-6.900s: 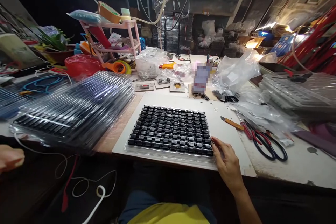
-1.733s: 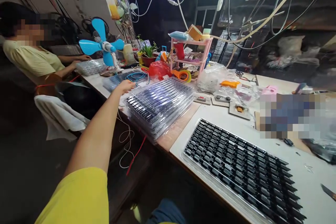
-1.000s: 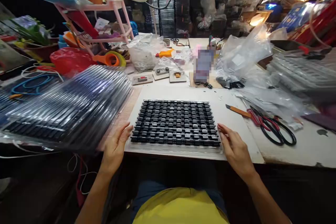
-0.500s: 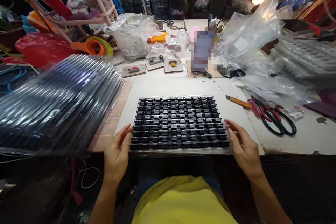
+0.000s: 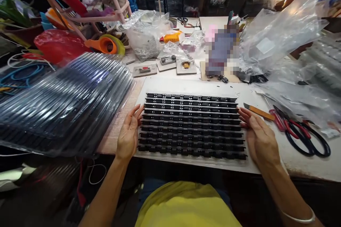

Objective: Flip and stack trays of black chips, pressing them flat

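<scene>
A clear plastic tray (image 5: 191, 161) carries several rows of small black parts (image 5: 190, 127) above a white board (image 5: 170, 84) at the table's front edge. My left hand (image 5: 128, 136) grips the tray's left side, its fingertips at the edge and the thumb beside it. At the right side, my right hand (image 5: 259, 136) holds the opposite edge, some fingertips hidden behind the tray's corner. The tray looks slightly tilted.
Stacked clear trays (image 5: 66, 95) fill the left. An orange cutter (image 5: 259, 111), a red-handled tool (image 5: 278, 120) and scissors (image 5: 306, 138) lie right. Behind are small fixtures (image 5: 145, 70), a blurred phone-like object (image 5: 221, 51) and plastic bags (image 5: 274, 39).
The tray looks larger and nearer, with its rows more separate. Both hands have moved up along its sides, their fingers further round the edges. The view has shifted, too.
</scene>
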A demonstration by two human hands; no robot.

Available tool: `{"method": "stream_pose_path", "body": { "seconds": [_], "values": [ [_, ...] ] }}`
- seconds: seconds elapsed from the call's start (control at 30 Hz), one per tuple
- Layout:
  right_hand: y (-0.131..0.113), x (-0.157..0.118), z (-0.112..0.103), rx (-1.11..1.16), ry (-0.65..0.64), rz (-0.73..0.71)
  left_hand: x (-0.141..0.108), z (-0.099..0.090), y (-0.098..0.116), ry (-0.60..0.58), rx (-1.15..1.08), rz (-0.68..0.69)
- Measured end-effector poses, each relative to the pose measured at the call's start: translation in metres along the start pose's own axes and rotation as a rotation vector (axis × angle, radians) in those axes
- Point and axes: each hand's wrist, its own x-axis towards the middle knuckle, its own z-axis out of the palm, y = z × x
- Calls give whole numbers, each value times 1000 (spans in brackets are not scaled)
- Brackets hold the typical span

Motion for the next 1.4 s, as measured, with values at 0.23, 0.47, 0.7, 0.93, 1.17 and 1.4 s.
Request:
{"method": "stream_pose_path", "body": {
  "seconds": [0.23,0.47,0.7,0.93,1.17,1.4],
  "values": [
    [-2,-1,3,150,-5,19,-1,2,4,21,-69,-6],
    [-6,-3,3,173,34,2,-2,2,5,24,-135,-12],
    [-7,-3,5,216,26,-5,-1,3,5,31,-106,-21],
    [-3,-3,4,213,-5,-36,2,3,5,43,-59,-11],
    [-3,-3,2,216,-76,-13,5,2,4,74,3,-26],
    [-7,-4,1,232,-106,-21,8,1,2,85,-9,-16]
  ]
}}
